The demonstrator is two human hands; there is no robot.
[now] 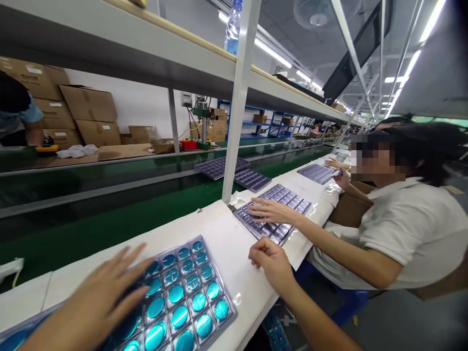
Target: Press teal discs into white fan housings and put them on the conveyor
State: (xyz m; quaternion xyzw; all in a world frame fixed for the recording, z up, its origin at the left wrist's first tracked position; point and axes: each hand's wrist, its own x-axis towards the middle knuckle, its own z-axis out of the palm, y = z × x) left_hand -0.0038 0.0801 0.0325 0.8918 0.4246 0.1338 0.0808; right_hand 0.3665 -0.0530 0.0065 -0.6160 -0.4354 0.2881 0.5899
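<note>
My left hand lies with fingers spread over a clear blister tray at the bottom left. The tray's pockets hold round teal discs, and my palm hides part of them. My right hand rests curled on the white workbench, just right of the tray, with nothing visible in it.
A seated co-worker has a hand on a second tray. Another tray lies farther along the bench. Loaded trays sit on the green conveyor beyond a white post. Cardboard boxes stand across the line.
</note>
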